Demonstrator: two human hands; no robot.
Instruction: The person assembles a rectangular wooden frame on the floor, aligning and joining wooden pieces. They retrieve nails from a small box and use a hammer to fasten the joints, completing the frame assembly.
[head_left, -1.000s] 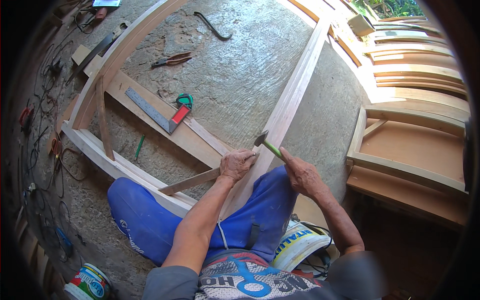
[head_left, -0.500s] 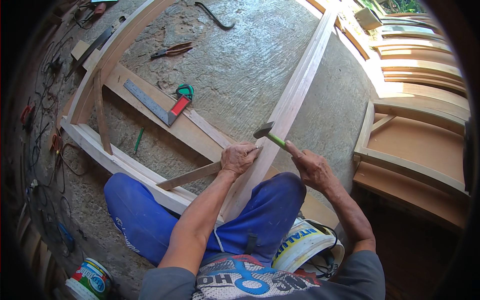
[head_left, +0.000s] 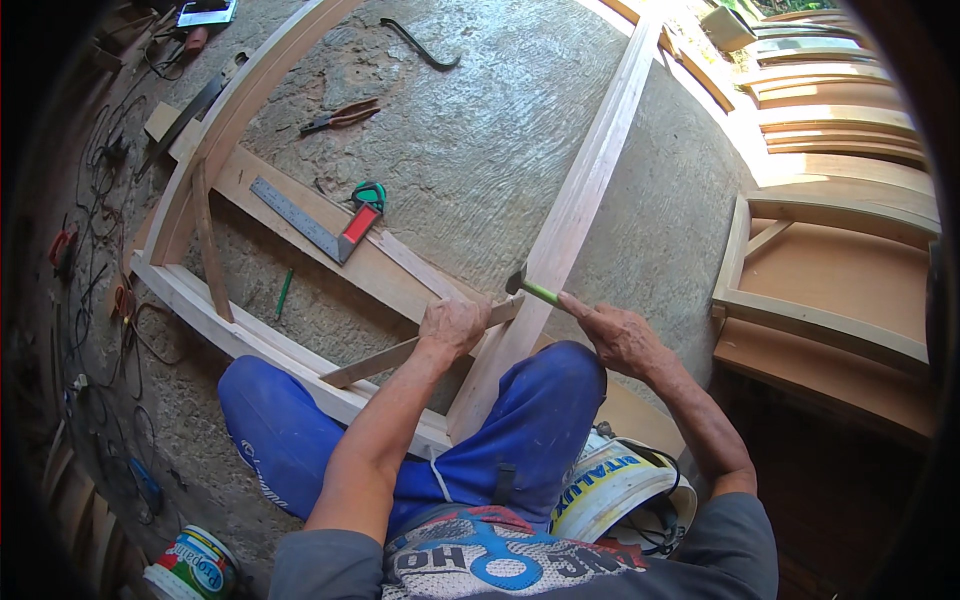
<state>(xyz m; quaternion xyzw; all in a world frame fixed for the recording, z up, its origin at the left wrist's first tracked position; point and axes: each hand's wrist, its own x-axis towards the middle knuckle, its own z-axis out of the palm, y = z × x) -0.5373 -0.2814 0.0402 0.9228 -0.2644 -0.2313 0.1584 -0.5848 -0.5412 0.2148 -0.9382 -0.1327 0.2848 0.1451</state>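
My right hand [head_left: 622, 338] is closed round the green handle of a hammer [head_left: 541, 292]. The hammer's dark head is at the upper end of a narrow wooden strip [head_left: 372, 364], beside the long beam of a pale wooden frame [head_left: 582, 195]. Whether it touches the strip I cannot tell. My left hand [head_left: 452, 326] grips that strip a little below its upper end. Slanting across the frame's corner, the strip rests its lower end on the near rail [head_left: 290, 352]. Any nail there is too small to make out.
A combination square [head_left: 320, 230] and a green tape measure [head_left: 369, 194] lie on a board inside the frame. Pliers [head_left: 340, 117], a pry bar [head_left: 420, 45] and a green pencil [head_left: 285, 294] are on the concrete. A white bucket [head_left: 610, 500] stands by my right knee; cables [head_left: 95, 300] lie left.
My left hand has slid back along the strip, away from the beam, baring its upper end. The hammer head has come down and slightly left to that end.
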